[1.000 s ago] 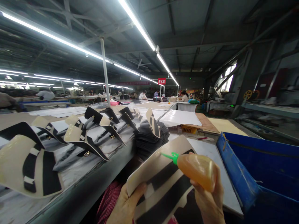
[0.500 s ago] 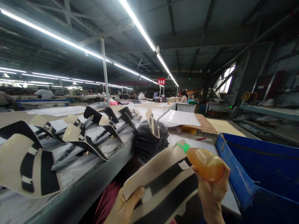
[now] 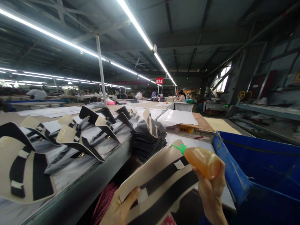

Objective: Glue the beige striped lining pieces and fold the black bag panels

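Note:
My left hand [image 3: 120,207] grips the near end of a long beige piece with black stripes [image 3: 159,179], thumb on top, low in the middle of the head view. My right hand [image 3: 211,193] is wrapped round an orange squeeze bottle [image 3: 202,161] whose green nozzle [image 3: 178,147] rests at the far end of that piece. Several similar beige and black pieces [image 3: 82,134] lie in a row on the conveyor [image 3: 77,190] to my left.
A stack of dark cut pieces [image 3: 150,140] stands just beyond the striped piece. A blue bin [image 3: 253,162] sits at the right. White sheets [image 3: 178,118] and brown boards [image 3: 203,123] cover the table farther off. People work at benches in the distance.
The bottle has moved from the middle of the striped piece up to its far end. The view has shifted slightly to the right.

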### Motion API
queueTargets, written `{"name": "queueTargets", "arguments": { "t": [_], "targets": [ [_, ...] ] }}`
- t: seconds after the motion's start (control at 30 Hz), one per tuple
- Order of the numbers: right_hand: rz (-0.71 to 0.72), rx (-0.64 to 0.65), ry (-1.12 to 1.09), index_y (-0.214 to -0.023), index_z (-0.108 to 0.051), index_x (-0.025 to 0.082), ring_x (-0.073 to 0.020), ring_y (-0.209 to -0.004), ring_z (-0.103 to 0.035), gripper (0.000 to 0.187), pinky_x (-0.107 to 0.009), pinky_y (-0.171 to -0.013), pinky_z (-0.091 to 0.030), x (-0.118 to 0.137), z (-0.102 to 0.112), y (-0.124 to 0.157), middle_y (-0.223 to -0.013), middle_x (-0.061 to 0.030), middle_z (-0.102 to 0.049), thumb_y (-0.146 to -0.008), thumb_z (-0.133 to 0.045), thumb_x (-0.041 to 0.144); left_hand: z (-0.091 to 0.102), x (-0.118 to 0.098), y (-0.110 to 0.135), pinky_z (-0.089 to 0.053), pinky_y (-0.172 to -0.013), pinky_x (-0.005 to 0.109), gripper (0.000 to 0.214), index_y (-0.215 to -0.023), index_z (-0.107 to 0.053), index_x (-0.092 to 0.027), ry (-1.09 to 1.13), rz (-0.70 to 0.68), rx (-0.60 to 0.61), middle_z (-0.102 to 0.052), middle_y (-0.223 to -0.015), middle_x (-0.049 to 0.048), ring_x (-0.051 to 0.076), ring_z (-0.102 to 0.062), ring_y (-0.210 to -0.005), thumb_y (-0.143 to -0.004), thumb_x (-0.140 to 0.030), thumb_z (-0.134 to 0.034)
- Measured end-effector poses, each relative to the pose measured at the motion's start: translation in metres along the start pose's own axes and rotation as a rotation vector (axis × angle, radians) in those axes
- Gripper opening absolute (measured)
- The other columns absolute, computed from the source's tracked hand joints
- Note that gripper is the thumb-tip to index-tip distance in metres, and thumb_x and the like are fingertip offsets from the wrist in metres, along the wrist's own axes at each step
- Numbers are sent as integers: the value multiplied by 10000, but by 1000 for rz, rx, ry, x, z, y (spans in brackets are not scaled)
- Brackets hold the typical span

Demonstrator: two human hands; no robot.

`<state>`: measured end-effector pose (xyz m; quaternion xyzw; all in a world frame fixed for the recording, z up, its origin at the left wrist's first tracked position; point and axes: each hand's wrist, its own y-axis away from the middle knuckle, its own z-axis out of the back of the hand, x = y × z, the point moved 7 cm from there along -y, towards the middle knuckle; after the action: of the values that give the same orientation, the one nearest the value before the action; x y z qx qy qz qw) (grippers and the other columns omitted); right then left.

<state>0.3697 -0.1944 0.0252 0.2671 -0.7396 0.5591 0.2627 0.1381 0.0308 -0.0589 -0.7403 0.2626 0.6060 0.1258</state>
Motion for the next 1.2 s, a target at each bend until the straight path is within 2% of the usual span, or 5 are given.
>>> {"name": "queueTargets", "arguments": {
  "t": [0.3,0.47,0.87,1.03,1.2],
  "targets": [
    [-34,-16,3,-1135,-574,203,-256,-915,-613,730,-437,-858,-521,-8,-2,-4,-998,-24,-602,-558,-893,516,-1,5,-1,-433,-1022,497,598,-1005,-721,-192,-97,0,16,-779,-1067,107,406,-616,-1201,-629,-646,-824],
    [10,-101,49,-1104,-572,193,-256,-915,-614,740,-446,-862,-518,-5,5,-5,-1022,-46,-614,-526,-905,512,4,1,-1,-451,-1020,480,545,-958,-741,-187,-117,-13,-39,-780,-1003,104,405,-637,-1166,-601,-580,-866],
    [-26,32,-52,-1137,-589,209,-269,-969,-638,683,-455,-892,-526,-11,0,4,-1069,-46,-634,-584,-896,467,3,4,-5,-465,-1078,501,365,-856,-782,-212,29,-4,28,-784,-999,109,387,-662,-1156,-598,-436,-912],
    [-1,-57,6,-1133,-585,206,-292,-999,-650,732,-472,-901,-542,-7,3,5,-1095,-64,-659,-535,-927,449,3,7,-8,-514,-1021,482,385,-859,-787,-208,61,-12,50,-788,-983,112,390,-664,-1143,-576,-431,-925],
    [-108,150,-238,-1207,-577,260,-303,-1046,-671,674,-472,-908,-549,-19,-13,26,-1153,-72,-685,-626,-881,417,4,17,-11,-545,-959,437,455,-948,-781,-174,48,-17,31,-779,-1023,123,381,-669,-1142,-634,-487,-885]
  ]
}}
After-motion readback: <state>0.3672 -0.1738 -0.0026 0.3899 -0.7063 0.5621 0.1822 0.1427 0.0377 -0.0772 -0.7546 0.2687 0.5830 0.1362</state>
